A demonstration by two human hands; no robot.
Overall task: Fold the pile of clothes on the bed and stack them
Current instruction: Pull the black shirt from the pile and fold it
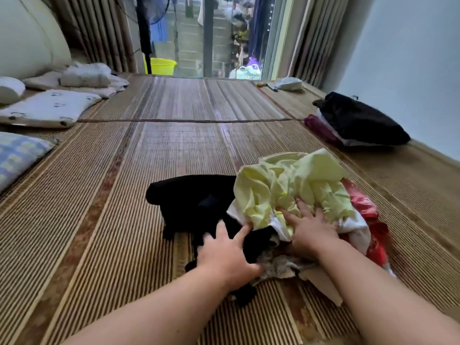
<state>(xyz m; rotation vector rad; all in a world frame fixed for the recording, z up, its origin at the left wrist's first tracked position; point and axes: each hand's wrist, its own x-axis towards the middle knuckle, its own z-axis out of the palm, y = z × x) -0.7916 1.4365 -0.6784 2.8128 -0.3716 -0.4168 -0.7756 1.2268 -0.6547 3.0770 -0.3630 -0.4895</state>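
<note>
A loose pile of clothes lies on the bamboo mat [124, 195] in front of me. A pale yellow-green garment [293, 185] sits on top, a black garment [196, 202] spreads to its left, and red [368, 215], white and grey pieces show underneath. My left hand [226, 250] rests on the black garment with fingers spread, index finger reaching to the yellow-green cloth's edge. My right hand [311, 227] presses flat on the yellow-green and white cloth, fingers splayed. A stack of folded clothes [358, 120], black on top with white and maroon below, lies at the far right by the wall.
Pillows [47, 108] and folded bedding [84, 75] line the left side by the headboard. A small grey item [288, 83] lies at the far edge. A glass door with curtains stands beyond the bed, and a pale wall runs along the right.
</note>
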